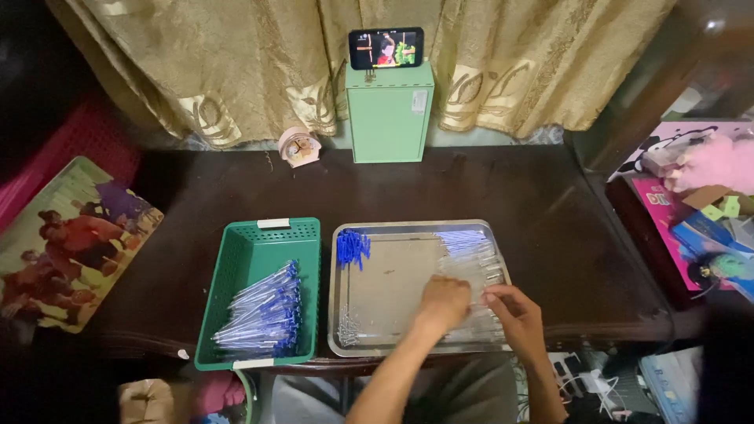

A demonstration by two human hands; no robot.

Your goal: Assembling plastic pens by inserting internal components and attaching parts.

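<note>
A metal tray (pixel 393 235) lies on the dark wooden table. It holds a small heap of blue pen caps (pixel 353 247) at its back left, clear pen barrels (pixel 471 259) along its right side and small metal parts (pixel 347 330) at its front left. My left hand (pixel 442 302) rests palm down on the barrels at the tray's front right. My right hand (pixel 514 310) pinches a clear barrel right beside it. A green plastic basket (pixel 236 259) left of the tray holds several assembled blue pens (pixel 263 314).
A green box (pixel 390 114) with a phone (pixel 386 48) on top stands at the table's back edge before a gold curtain. A small pink clock (pixel 299 147) sits left of it. A picture board (pixel 67 243) lies far left, toys and boxes (pixel 699 188) far right.
</note>
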